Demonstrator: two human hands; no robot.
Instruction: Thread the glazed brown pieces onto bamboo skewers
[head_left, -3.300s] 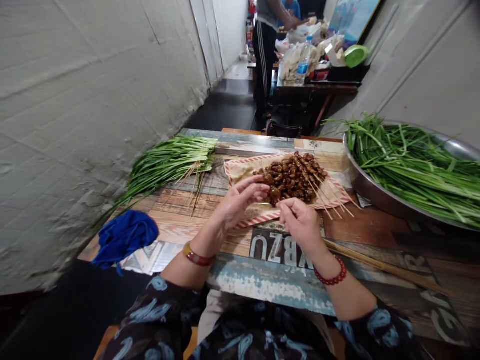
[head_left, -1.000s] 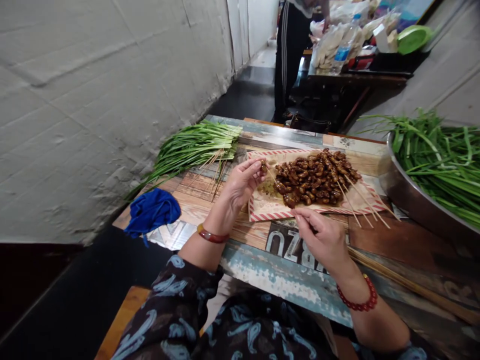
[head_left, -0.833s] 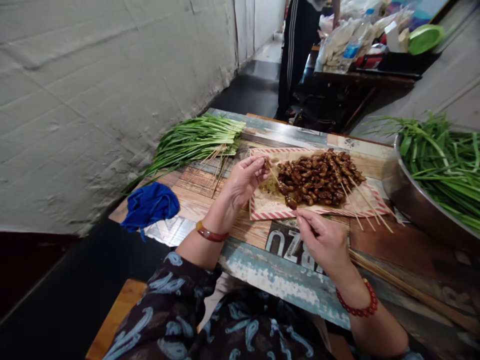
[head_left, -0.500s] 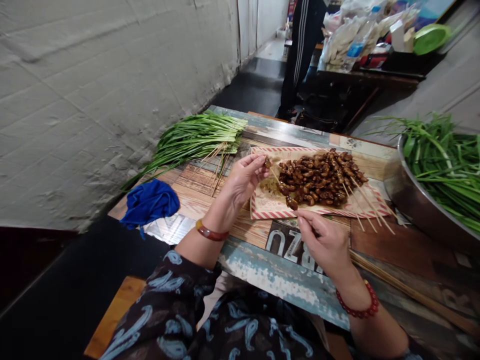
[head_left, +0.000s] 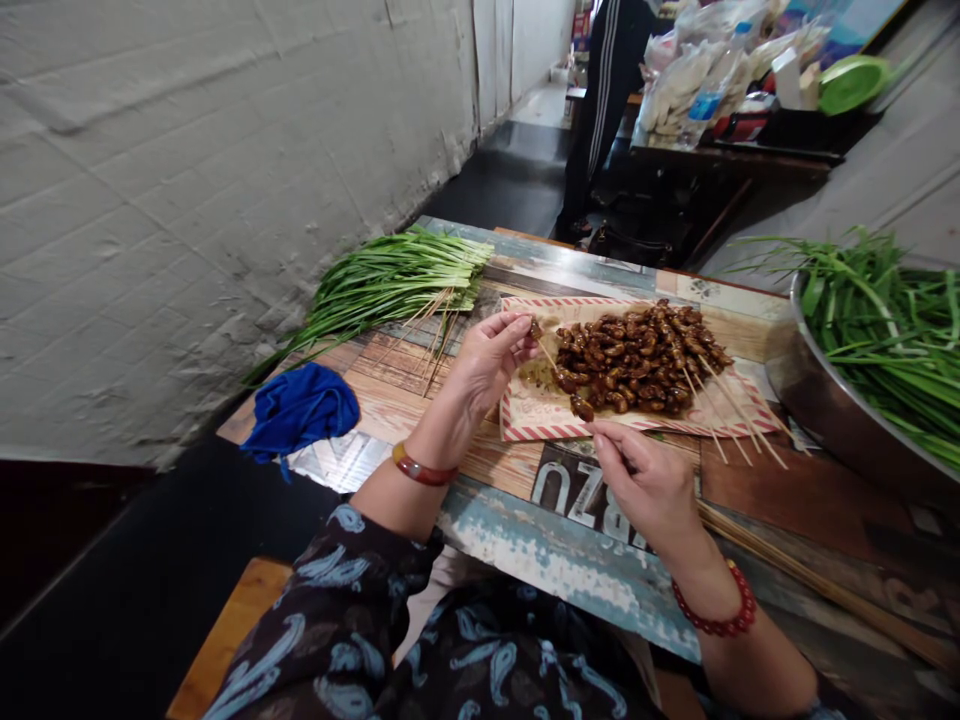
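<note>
My left hand [head_left: 501, 345] is closed in a pinch on a small glossy brown piece [head_left: 535, 328] that looks like a silkworm pupa. A thin bamboo skewer [head_left: 547, 351] runs from it down toward my right hand [head_left: 646, 475]. That hand is also pinched, its fingertips just below another brown pupa [head_left: 581, 408]; it seems to grip the skewer's lower end, which its fingers hide. Behind both hands a heap of brown sauced pupae [head_left: 630, 355] lies on red-striped paper [head_left: 529, 432]. Several skewer sticks [head_left: 739, 410] poke out of the heap's right side.
Green chives [head_left: 405, 265] and loose skewers [head_left: 439, 345] lie at the left, near a blue cloth [head_left: 300, 408]. A metal basin [head_left: 810, 370] of greens stands right, beyond a bundle of long sticks [head_left: 810, 575]. A person in dark trousers [head_left: 598, 110] stands behind the table.
Both hands keep almost the same pose and place. The view has shifted very slightly; nothing is visibly picked up or let go.
</note>
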